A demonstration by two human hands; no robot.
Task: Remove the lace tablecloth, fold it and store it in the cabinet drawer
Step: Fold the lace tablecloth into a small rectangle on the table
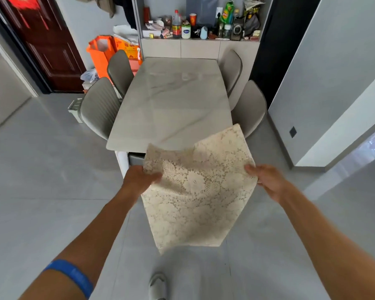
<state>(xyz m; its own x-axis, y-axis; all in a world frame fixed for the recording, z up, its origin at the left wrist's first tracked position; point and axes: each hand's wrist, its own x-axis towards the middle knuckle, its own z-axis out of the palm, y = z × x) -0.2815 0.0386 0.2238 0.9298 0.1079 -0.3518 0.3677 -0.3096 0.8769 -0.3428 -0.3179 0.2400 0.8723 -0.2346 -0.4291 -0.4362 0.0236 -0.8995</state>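
Observation:
The cream lace tablecloth (pixel 199 191) is folded into a smaller panel and hangs in the air in front of the table's near end. My left hand (pixel 139 178) grips its left edge and my right hand (pixel 266 180) grips its right edge. The far corner of the cloth rises over the near right corner of the marble table (pixel 171 100). Its lower part droops toward the floor. The grey cabinet (pixel 200 48) with flat door fronts stands against the wall beyond the table's far end.
Grey chairs (pixel 100 107) flank the table, two on each side. The cabinet shelf (pixel 201 29) holds several bottles and jars. Orange bags (pixel 102 53) lean by a dark red door (pixel 41 40). My shoe (pixel 158 286) is on the grey tile floor.

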